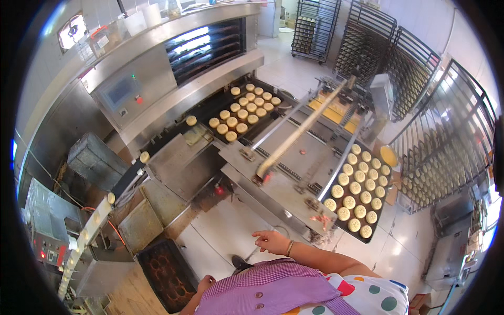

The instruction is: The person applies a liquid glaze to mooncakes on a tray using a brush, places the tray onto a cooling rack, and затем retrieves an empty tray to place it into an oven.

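Observation:
My right hand (272, 242) is held out in front of my apron, a bracelet on its wrist. Its fingers are loosely bent and apart, with nothing in them. My left hand (206, 283) hangs low beside the apron, close to the edge of a dark baking tray (184, 262) with round brown marks. Its fingers are partly hidden, so its grip is unclear. Beyond my right hand stands a metal machine (278, 194) with a long bar across it. On its right side rests a black tray of round pale pastries (362, 197); more pastries (242, 114) sit in rows on a dark tray at its far left.
At the back left is a steel oven (152, 63) with a control panel. A narrow conveyor (86, 231) carries single pastries along the left. Tall tray racks (367, 44) stand at the back and right. A metal bin (94, 160) and a lidded grey panel (142, 226) are on the left.

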Available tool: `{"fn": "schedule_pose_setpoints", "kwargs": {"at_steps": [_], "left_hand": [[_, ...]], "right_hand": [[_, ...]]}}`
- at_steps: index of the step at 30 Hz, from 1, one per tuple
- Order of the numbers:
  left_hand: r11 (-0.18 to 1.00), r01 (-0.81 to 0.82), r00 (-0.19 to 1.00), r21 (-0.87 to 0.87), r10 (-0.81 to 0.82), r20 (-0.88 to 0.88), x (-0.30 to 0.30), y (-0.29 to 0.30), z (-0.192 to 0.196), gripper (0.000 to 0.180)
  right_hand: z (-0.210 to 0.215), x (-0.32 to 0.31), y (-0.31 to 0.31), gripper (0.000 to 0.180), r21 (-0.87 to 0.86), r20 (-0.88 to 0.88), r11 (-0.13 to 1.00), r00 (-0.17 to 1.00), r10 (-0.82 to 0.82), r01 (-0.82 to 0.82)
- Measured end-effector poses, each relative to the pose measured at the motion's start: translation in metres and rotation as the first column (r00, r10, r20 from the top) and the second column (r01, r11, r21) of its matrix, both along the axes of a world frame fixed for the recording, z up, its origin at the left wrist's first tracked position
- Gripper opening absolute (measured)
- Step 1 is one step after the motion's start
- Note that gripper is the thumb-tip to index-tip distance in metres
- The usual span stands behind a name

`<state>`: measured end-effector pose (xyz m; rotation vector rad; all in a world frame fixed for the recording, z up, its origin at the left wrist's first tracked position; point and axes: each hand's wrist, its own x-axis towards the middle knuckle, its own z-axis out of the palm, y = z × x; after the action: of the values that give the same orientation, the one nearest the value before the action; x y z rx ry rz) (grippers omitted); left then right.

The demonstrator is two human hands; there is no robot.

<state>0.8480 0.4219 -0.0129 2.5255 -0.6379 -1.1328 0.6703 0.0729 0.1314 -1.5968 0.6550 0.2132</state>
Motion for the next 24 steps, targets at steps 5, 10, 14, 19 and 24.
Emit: {"fn": "schedule_pose_setpoints", "kwargs": {"at_steps": [5, 10, 14, 19, 24], "left_hand": [[0.986, 0.166, 0.986, -0.016, -0.166, 0.029, -0.107, -0.07, 0.0, 0.018], [0.944, 0.262, 0.965, -0.201, -0.258, 0.047, -0.246, -0.168, -0.009, 0.017], [0.71, 0.654, 0.726, -0.262, -0.686, -0.044, -0.364, -0.252, 0.046, 0.022], [0.716, 0.637, 0.71, -0.285, -0.689, -0.144, -0.451, -0.332, 0.066, 0.022], [0.681, 0.698, 0.688, -0.221, -0.724, -0.058, -0.468, -0.358, 0.03, 0.021]], "right_hand": [[0.006, -0.162, 0.001, 0.039, -0.012, 0.058, 0.991, 0.99, -0.131, 0.132], [-0.001, -0.398, -0.019, 0.038, 0.066, -0.11, 0.814, 0.815, -0.569, 0.578], [0.008, -0.545, -0.023, 0.039, 0.067, -0.039, 0.506, 0.509, -0.86, 0.86], [0.011, -0.636, -0.026, 0.037, 0.093, -0.091, 0.26, 0.268, -0.959, 0.961], [-0.002, -0.655, -0.071, 0.036, 0.08, -0.087, 0.404, 0.41, -0.908, 0.911]]}}
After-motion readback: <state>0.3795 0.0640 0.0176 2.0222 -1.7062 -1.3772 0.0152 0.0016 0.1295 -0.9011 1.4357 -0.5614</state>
